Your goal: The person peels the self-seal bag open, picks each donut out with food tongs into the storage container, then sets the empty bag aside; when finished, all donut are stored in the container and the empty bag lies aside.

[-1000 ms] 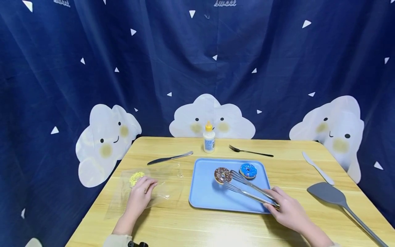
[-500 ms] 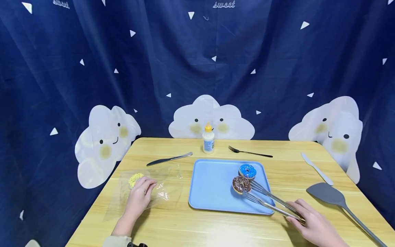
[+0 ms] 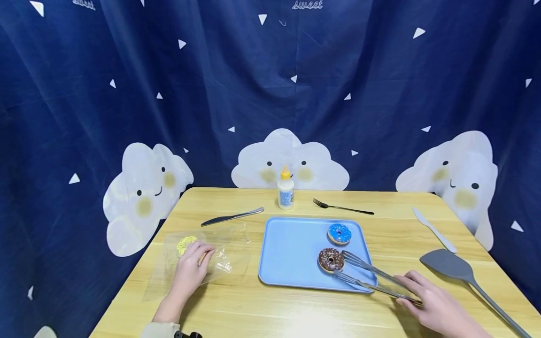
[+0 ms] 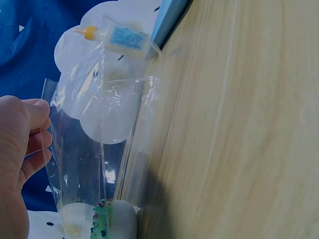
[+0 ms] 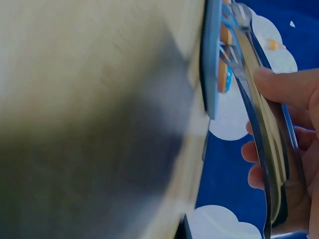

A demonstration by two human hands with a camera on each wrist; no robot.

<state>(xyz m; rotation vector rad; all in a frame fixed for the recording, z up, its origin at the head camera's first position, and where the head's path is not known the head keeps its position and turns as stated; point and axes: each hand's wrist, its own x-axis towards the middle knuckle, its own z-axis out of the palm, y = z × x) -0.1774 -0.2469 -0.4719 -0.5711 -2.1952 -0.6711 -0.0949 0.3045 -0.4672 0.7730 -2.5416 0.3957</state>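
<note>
1. Table [image 3: 236, 310]: supporting everything; keep the right forearm clear of the grey spatula [image 3: 448, 265] lying near it.
2. Blue tray [image 3: 291, 251]: bearing 2 donuts, with the tongs crossing its near right corner; avoid leaning on the rim or dragging the tray sideways.
3. Clear bag [image 3: 226, 260]: left of the tray, edge pinched in the left grip [image 3: 192, 265], apparently with the yellow donut [image 3: 182, 244] inside; best held lightly by that edge, without crumpling the film.
4. Tongs [image 3: 372, 269]: grasped in the right grip [image 3: 431, 298], 2 arms spread; hold low and level, and squeeze slowly and evenly.
5. Brown donut [image 3: 331, 267]: resting on the tray, nearer than the blue donut [image 3: 343, 234] and apart from it; best taken across the widest part, being likely to twist under an off-centre pinch.
6. Tips [image 3: 347, 279]: at the brown donut's right side, cannot tell whether touching; reach farther around before lifting.
</note>
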